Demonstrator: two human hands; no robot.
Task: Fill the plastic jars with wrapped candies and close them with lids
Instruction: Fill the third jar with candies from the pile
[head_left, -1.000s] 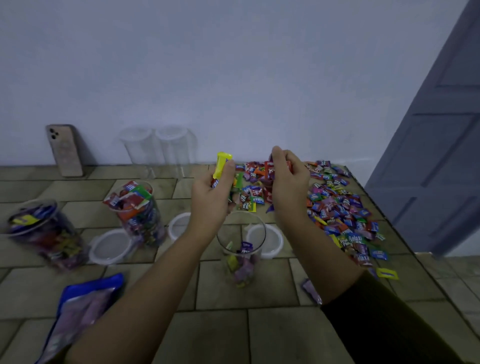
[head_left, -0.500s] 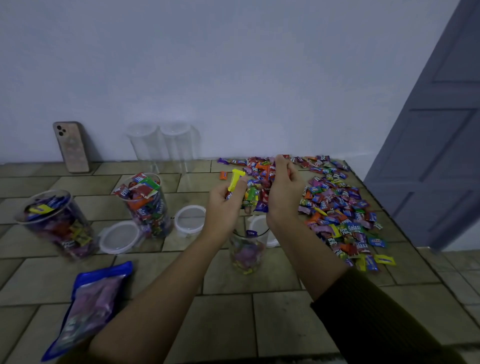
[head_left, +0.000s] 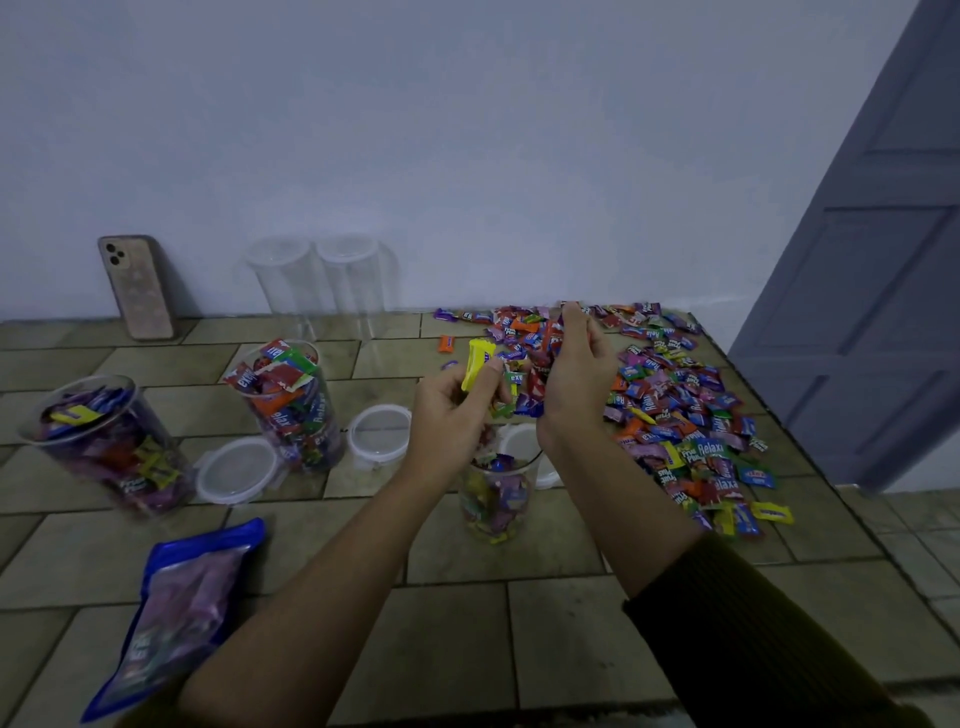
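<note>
Pinching a yellow wrapped candy (head_left: 475, 364) in the left hand (head_left: 452, 413) and clutching a bunch of red and purple candies (head_left: 537, 387) in the right hand (head_left: 576, 387) — both just above the part-filled jar (head_left: 496, 501). Standing upright on the tiled surface (head_left: 561, 629), beside the loose candy pile (head_left: 685, 421).

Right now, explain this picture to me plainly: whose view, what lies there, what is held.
There is no machine: a person wears a camera on the head, looking down at both bare hands. The left hand pinches a yellow candy; the right hand grips a bunch of candies, both above a partly filled jar. On the tiled surface lie loose candies to the right, two full jars and lids to the left, a blue bag nearer, a phone against the wall.
</note>
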